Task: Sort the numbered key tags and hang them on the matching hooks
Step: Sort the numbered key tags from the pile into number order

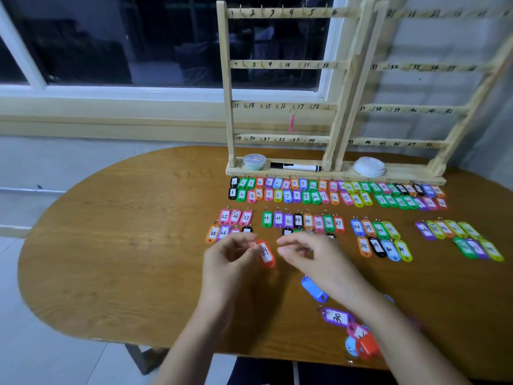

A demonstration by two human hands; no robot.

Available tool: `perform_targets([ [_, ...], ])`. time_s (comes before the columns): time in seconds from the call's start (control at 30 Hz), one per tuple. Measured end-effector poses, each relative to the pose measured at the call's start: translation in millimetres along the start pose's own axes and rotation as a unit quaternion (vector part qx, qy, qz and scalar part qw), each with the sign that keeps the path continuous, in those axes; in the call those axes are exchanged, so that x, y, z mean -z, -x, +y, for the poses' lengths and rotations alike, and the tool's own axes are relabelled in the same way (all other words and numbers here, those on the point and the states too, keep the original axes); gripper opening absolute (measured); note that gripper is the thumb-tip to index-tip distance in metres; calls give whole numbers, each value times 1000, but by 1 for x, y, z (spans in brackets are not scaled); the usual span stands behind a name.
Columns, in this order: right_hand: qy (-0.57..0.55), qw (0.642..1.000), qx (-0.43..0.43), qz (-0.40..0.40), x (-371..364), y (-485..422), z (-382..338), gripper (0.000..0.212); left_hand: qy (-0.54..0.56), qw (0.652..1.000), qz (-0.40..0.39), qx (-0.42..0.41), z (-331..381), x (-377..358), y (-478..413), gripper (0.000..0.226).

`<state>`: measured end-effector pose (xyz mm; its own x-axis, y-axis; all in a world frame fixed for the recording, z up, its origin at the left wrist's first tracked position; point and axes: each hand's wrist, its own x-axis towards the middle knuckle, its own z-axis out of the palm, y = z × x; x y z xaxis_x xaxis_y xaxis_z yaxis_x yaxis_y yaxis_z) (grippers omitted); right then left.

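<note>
Both forearms reach in from the near edge of the table (125, 232), and the hands meet in front of the wooden rack (228, 107), below its left half.

The left hand (230, 254) is turned palm inward with its fingers curled. Thumb and fingertips pinch the top end of a red key tag (267, 255), which hangs tilted just above the table. Its label looks like 29, though it is blurred.

The right hand (311, 254) is just beside that tag without touching it. Its wrist is bent and its fingers are curled toward the thumb. I cannot tell whether they grip anything.

Rows of key tags (305, 195) lie in number order between the hands and the foot of the rack. One pink tag (291, 124) hangs on the rack by the mark 17.

Further from the rack than the hands, under the right forearm, lie a blue tag (313, 289) and a purple tag (337, 318) marked 30. A small heap of tags (361, 343) sits at the table's near edge.
</note>
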<state>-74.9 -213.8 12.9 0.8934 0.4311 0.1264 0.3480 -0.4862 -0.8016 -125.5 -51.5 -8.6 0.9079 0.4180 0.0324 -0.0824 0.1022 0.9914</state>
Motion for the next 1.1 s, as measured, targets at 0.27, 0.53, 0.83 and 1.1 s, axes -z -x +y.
perform_targets([
  [0.27, -68, 997, -37, 30, 10, 5, 7, 15, -85, 993, -68, -49, 4, -15, -5, 16],
  [0.53, -108, 989, -64, 80, 17, -7, 21, 14, -540, 812, 0, -222, -30, 49, -47, 27],
  [0.83, -114, 987, -81, 73, 16, -9, 24, 12, -577, 787, -56, -210, -39, 48, -46, 50],
  [1.1, -125, 985, -87, 75, 18, -6, 29, 11, -634, 724, -103, -251, -31, 23, -44, 49],
])
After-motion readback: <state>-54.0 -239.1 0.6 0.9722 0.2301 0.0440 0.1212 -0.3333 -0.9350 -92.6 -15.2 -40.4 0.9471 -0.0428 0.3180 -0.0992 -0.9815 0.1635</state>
